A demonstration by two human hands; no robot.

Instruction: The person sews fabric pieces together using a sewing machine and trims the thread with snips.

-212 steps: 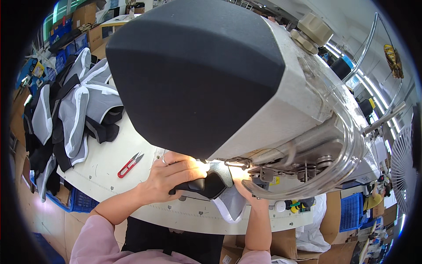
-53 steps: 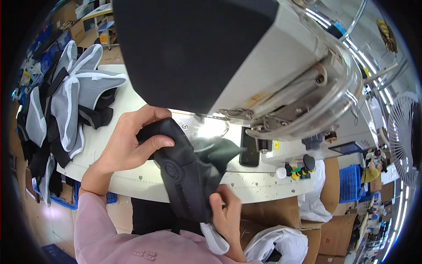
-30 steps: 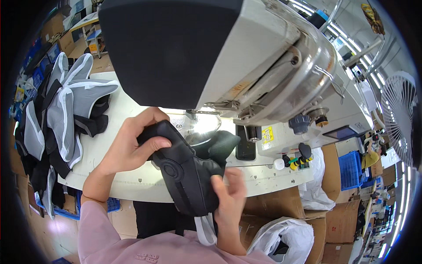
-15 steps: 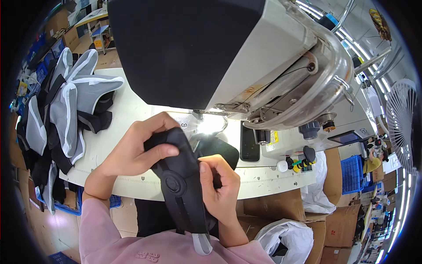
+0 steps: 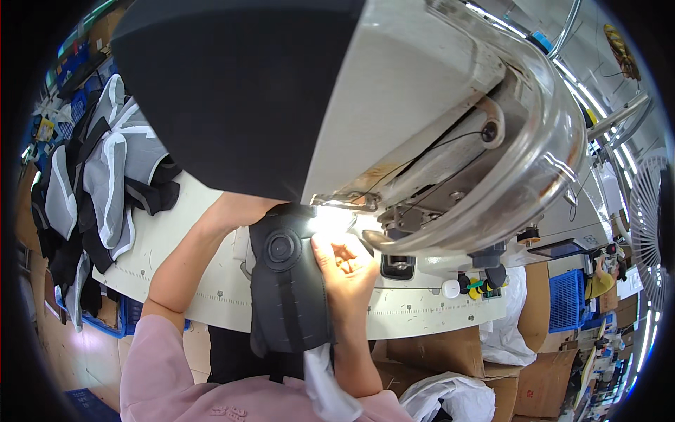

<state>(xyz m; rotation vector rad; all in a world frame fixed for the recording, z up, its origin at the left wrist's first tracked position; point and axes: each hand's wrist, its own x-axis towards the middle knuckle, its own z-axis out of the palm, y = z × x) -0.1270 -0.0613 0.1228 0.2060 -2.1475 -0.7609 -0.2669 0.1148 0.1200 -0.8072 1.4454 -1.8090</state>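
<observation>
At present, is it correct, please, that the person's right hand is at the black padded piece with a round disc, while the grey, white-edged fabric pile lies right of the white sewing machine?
Not quite: the head view shows the grey fabric pile left of the sewing machine; the right hand is at the black padded piece.

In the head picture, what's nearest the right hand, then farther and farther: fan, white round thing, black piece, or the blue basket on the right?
1. Black piece, left of the right hand
2. White round thing, to the right
3. Blue basket, farther right
4. Fan, at the far right edge
</observation>
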